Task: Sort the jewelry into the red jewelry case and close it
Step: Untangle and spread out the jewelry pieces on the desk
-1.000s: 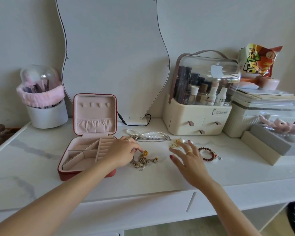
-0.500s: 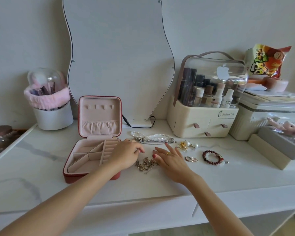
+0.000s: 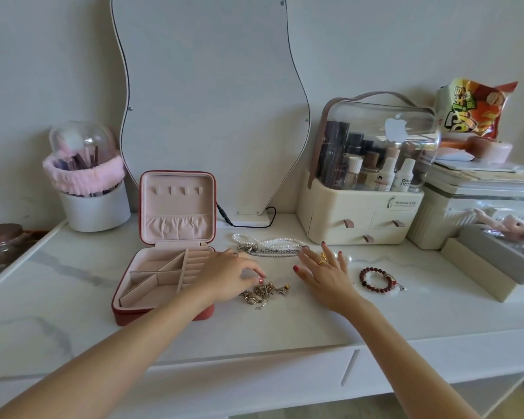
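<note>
**Case open, both hands over the loose jewelry**

Red case (image 3: 164, 297) sits open on the white table (image 3: 73, 313), lid upright, visible tray compartments bare. Left hand (image 3: 227, 276) lies over its right edge, fingers curled, fingertips at the charm chain (image 3: 265, 293); grip unclear. Right hand (image 3: 324, 273) hovers spread, palm down, between chain and bead bracelet (image 3: 378, 281). Pearl necklace (image 3: 270, 241) lies behind, near the mirror (image 3: 209, 101).

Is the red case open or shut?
Open: red jewelry case lid stands upright, tray compartments showing and empty.
</note>
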